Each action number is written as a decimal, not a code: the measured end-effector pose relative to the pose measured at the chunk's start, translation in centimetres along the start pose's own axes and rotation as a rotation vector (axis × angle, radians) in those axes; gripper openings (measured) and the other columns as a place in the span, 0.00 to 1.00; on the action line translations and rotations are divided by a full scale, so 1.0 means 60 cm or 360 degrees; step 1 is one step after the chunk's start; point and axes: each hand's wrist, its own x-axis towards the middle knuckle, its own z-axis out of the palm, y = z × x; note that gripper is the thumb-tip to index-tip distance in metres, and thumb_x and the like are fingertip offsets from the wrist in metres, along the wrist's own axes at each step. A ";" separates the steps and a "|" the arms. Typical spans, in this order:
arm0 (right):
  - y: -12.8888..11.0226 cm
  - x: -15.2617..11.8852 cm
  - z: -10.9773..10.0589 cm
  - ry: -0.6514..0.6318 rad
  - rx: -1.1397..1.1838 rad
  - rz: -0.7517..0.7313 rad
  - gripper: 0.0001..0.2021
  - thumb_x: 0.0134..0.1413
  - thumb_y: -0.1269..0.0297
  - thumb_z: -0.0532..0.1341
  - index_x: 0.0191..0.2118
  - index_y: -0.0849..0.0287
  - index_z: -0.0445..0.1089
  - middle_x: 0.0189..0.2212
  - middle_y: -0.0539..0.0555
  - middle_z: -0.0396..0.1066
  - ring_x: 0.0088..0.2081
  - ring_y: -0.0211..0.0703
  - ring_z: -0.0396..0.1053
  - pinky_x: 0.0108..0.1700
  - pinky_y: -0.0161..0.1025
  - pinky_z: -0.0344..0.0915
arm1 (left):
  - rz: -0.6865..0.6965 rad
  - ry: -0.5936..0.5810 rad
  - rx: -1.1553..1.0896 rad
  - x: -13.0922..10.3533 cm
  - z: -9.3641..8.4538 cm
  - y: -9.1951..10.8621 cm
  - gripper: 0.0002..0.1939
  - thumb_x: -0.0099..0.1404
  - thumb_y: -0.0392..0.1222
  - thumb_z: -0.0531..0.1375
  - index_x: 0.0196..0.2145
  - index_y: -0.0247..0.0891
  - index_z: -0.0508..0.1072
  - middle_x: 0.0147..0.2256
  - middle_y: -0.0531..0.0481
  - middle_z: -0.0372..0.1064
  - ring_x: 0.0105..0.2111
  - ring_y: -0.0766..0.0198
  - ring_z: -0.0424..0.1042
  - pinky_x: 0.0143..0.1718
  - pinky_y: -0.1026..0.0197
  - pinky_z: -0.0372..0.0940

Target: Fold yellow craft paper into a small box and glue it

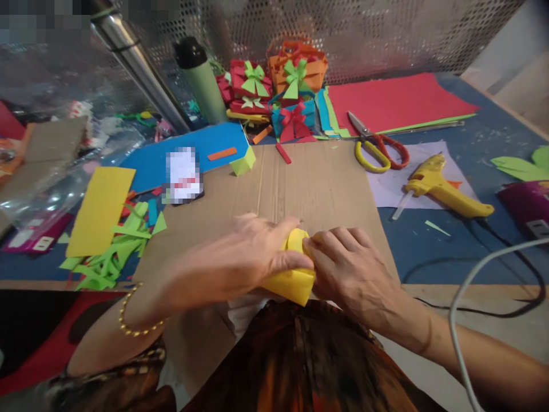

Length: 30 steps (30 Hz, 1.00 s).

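Note:
A folded yellow paper piece is held between both hands at the near edge of the cardboard sheet. My left hand lies over its left side, thumb across the paper and fingers wrapped behind; motion blurs this hand a little. My right hand is closed, its fingertips pinching the paper's right edge. Part of the yellow piece is hidden under the left hand.
Scissors, a yellow glue gun and a cable lie right. A phone, yellow sheet and green scraps lie left. Small paper bags, bottles and red paper stand or lie behind.

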 end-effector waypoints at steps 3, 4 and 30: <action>-0.002 0.001 -0.005 -0.0034 -0.0011 -0.0008 0.05 0.63 0.67 0.61 0.39 0.61 0.74 0.33 0.56 0.72 0.36 0.51 0.60 0.38 0.46 0.54 | -0.0069 0.0142 -0.0028 -0.009 -0.007 -0.028 0.26 0.80 0.55 0.42 0.49 0.39 0.75 0.41 0.46 0.78 0.40 0.57 0.76 0.41 0.57 0.65; -0.001 0.002 -0.006 -0.0036 -0.0020 -0.0016 0.05 0.63 0.67 0.61 0.39 0.61 0.74 0.33 0.56 0.72 0.35 0.51 0.60 0.38 0.46 0.55 | -0.0073 0.0189 -0.0032 -0.012 -0.005 -0.035 0.24 0.80 0.52 0.43 0.48 0.39 0.76 0.43 0.46 0.78 0.42 0.57 0.76 0.43 0.56 0.65; 0.001 -0.003 -0.006 -0.0101 0.0015 -0.0078 0.07 0.65 0.72 0.56 0.42 0.65 0.72 0.40 0.61 0.73 0.38 0.51 0.65 0.40 0.44 0.62 | 0.0030 0.0224 -0.0346 -0.046 0.058 -0.071 0.52 0.64 0.79 0.34 0.51 0.35 0.78 0.44 0.41 0.67 0.42 0.53 0.64 0.50 0.46 0.62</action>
